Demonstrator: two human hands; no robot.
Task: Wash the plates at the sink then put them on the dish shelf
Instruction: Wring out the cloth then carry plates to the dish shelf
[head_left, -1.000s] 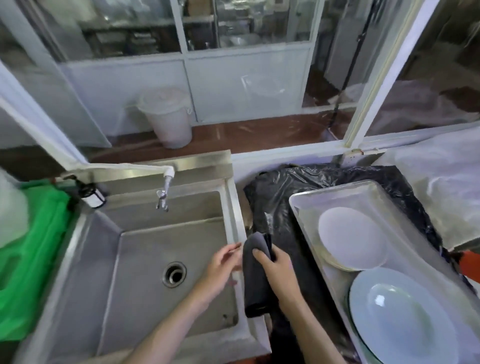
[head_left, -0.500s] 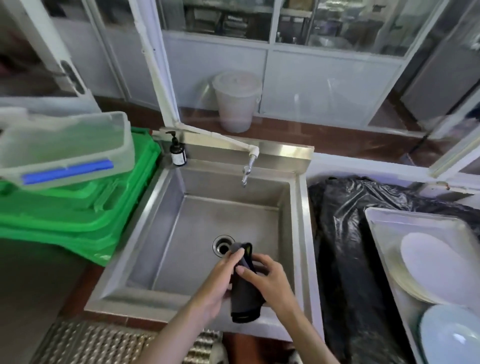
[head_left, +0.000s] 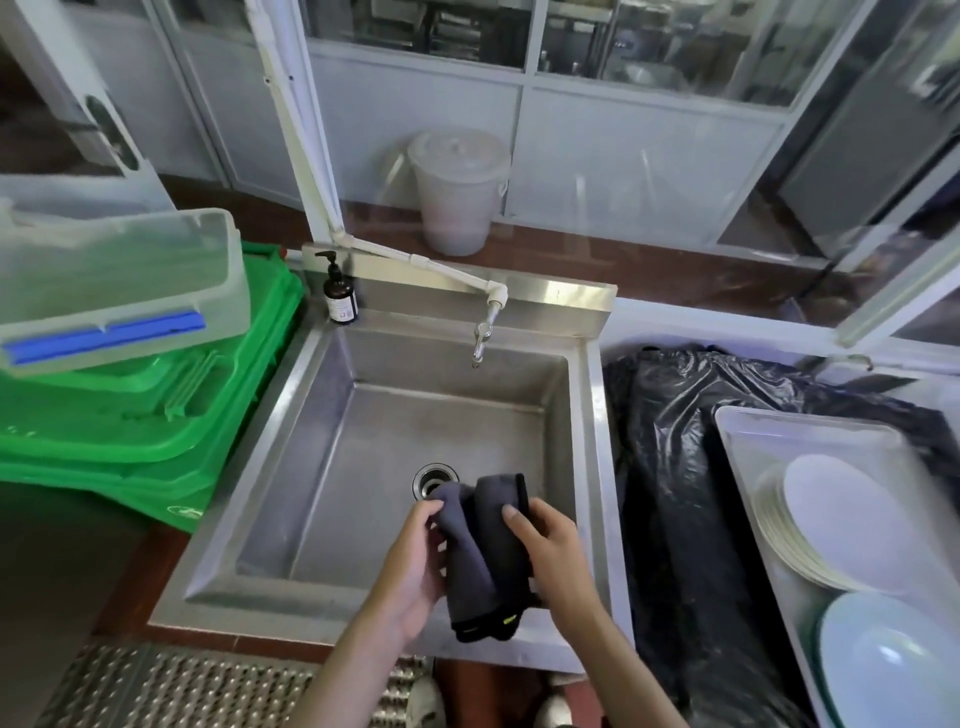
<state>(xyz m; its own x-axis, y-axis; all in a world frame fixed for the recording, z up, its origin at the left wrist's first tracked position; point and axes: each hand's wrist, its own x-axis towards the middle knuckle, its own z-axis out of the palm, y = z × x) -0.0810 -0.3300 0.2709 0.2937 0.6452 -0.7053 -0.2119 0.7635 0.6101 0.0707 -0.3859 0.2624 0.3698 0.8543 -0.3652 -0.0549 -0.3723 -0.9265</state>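
Note:
A dark grey cloth (head_left: 483, 545) hangs over the front part of the steel sink (head_left: 322, 467). My left hand (head_left: 415, 566) grips its left fold and my right hand (head_left: 550, 551) pinches its right edge. A stack of white plates (head_left: 841, 525) lies in a metal tray (head_left: 748, 431) at the right. In front of the stack, at the tray's near end, lies a pale blue plate (head_left: 893, 660). The tap (head_left: 483, 332) stands over the basin with no water running.
A soap pump bottle (head_left: 340, 296) stands at the sink's back left corner. Green crates (head_left: 130, 415) with a clear plastic box (head_left: 114, 286) on top sit to the left. Black plastic sheeting (head_left: 675, 493) covers the counter between sink and tray. Beyond the glass stands a white lidded bucket (head_left: 457, 192).
The view has swung left from the tray to the sink. Both hands have carried the cloth from the sink's right rim to over the basin, and the left hand now grips it.

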